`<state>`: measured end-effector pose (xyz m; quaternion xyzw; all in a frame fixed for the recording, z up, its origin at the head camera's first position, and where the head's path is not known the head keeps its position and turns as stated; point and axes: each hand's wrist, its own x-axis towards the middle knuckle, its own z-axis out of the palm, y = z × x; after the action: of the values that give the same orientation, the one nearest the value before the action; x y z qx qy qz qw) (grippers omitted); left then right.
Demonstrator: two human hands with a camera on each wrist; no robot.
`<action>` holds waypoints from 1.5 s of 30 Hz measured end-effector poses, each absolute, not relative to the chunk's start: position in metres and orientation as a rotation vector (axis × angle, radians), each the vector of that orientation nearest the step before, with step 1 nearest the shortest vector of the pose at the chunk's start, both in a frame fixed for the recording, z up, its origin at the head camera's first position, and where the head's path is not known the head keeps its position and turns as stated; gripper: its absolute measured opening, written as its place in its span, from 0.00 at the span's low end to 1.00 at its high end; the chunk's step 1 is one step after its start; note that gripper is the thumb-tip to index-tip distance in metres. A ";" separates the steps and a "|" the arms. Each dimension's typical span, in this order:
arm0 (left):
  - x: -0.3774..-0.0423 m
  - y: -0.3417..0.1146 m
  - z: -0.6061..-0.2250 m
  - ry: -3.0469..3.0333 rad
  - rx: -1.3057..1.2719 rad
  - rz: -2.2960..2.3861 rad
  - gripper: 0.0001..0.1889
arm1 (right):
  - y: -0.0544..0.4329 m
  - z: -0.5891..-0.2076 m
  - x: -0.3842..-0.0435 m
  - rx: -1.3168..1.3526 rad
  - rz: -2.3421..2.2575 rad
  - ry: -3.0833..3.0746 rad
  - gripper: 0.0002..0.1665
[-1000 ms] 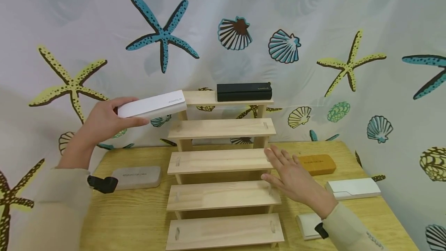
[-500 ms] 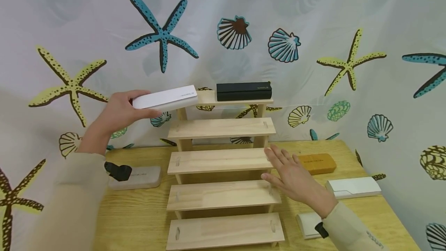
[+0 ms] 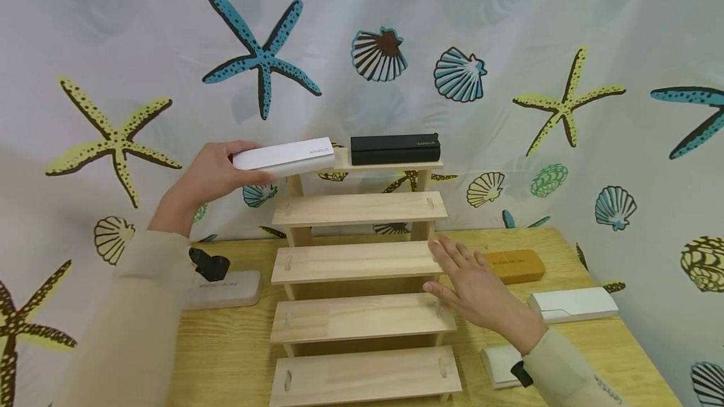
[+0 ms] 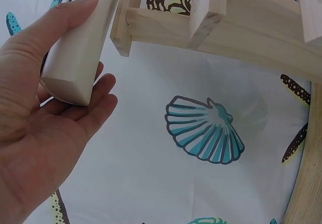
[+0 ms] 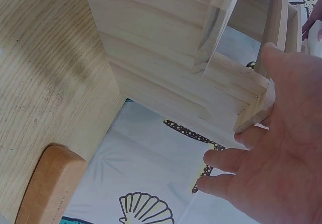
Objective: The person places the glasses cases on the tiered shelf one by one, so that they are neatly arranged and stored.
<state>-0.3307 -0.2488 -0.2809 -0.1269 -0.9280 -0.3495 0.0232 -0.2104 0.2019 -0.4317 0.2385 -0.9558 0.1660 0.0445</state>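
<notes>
A long white glasses case point(image 3: 285, 154) is gripped at its left end by my left hand point(image 3: 212, 171). In the left wrist view, the thumb presses one side of the case point(image 4: 83, 43) and the fingers lie along the other. Its right part is over the left end of the wooden stepped rack's top shelf point(image 3: 342, 159); whether it touches the wood, I cannot tell. A black glasses case point(image 3: 396, 149) lies on that shelf's right part. With its fingers straight, my right hand point(image 3: 475, 281) touches the right end of the middle shelf point(image 3: 356, 261).
On the table point(image 3: 226, 350) left of the rack lies a grey glasses case point(image 3: 232, 289), partly behind my left wrist. To the right are an orange case point(image 3: 517, 265), a white case point(image 3: 577, 304) and another pale case point(image 3: 500, 366). A patterned curtain point(image 3: 362, 105) hangs behind.
My left hand has carried the white glasses case rightward and slightly up, from beside the top shelf to over its left end. My right hand has stayed still.
</notes>
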 end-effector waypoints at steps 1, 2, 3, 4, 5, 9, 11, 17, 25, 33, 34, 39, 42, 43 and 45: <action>-0.331 -0.248 -0.281 -2.875 -0.398 -1.070 0.42 | 0.202 -0.432 -0.210 0.730 0.506 -2.921 0.48; -0.332 -0.247 -0.281 -2.876 -0.400 -1.064 0.41 | 0.202 -0.432 -0.210 0.731 0.504 -2.920 0.48; -0.333 -0.246 -0.281 -2.878 -0.399 -1.055 0.42 | 0.202 -0.432 -0.211 0.732 0.505 -2.919 0.48; -0.334 -0.245 -0.281 -2.879 -0.398 -1.048 0.42 | 0.202 -0.432 -0.211 0.733 0.504 -2.917 0.48; -0.335 -0.243 -0.281 -2.880 -0.396 -1.043 0.42 | 0.202 -0.432 -0.211 0.734 0.504 -2.916 0.48; -0.341 -0.240 -0.282 -2.889 -0.388 -1.026 0.43 | 0.202 -0.432 -0.211 0.733 0.501 -2.912 0.48; -0.343 -0.238 -0.281 -2.896 -0.385 -1.015 0.43 | 0.202 -0.432 -0.211 0.731 0.500 -2.912 0.48; -0.347 -0.234 -0.279 -2.922 -0.388 -1.000 0.43 | 0.202 -0.432 -0.211 0.732 0.512 -2.912 0.48; -0.351 -0.232 -0.280 -2.910 -0.411 -1.028 0.40 | 0.202 -0.432 -0.211 0.733 0.505 -2.904 0.48; -0.352 -0.229 -0.284 -2.870 -0.364 -1.128 0.41 | 0.202 -0.432 -0.210 0.725 0.503 -2.917 0.48; -0.352 -0.228 -0.285 -2.870 -0.359 -1.132 0.42 | 0.202 -0.432 -0.210 0.725 0.504 -2.917 0.48; -0.354 -0.226 -0.285 -2.882 -0.367 -1.117 0.41 | 0.202 -0.432 -0.211 0.725 0.503 -2.914 0.48; -0.356 -0.224 -0.284 -2.891 -0.380 -1.092 0.40 | 0.202 -0.432 -0.210 0.727 0.505 -2.913 0.48; -0.356 -0.223 -0.283 -2.896 -0.385 -1.077 0.40 | 0.202 -0.432 -0.210 0.726 0.507 -2.913 0.48; -0.357 -0.222 -0.282 -2.906 -0.395 -1.043 0.39 | 0.202 -0.432 -0.210 0.727 0.508 -2.912 0.48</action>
<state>-0.3575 -0.2222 -0.2821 -0.1268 -0.9335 -0.3351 0.0142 -0.2102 0.2023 -0.4323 0.2385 -0.9555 0.1668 0.0486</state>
